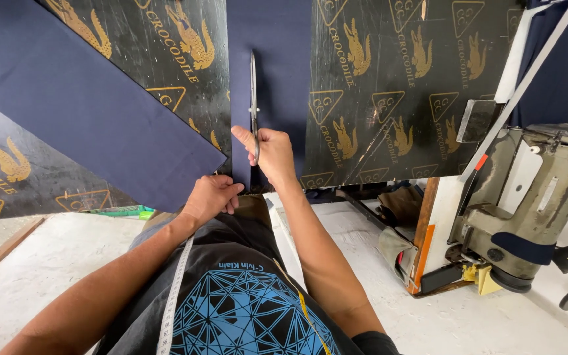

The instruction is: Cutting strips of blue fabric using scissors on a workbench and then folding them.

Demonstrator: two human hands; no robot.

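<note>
My right hand (272, 153) is closed around the handles of a pair of long metal scissors (253, 92), whose blades point away from me along a strip of dark navy fabric (274, 59) lying on the black printed board table (396, 85). My left hand (213, 197) pinches the near edge of the navy fabric at the table's front edge, just left of the scissors. A second, wider navy fabric piece (87, 105) lies diagonally across the table to the left. A white measuring tape (173, 296) hangs down my chest.
An old grey-green industrial sewing machine (527, 197) stands at the right, with a metal ruler (527, 79) leaning over it. More navy cloth (560, 66) hangs at the upper right. The white floor (54, 263) shows below the table edge.
</note>
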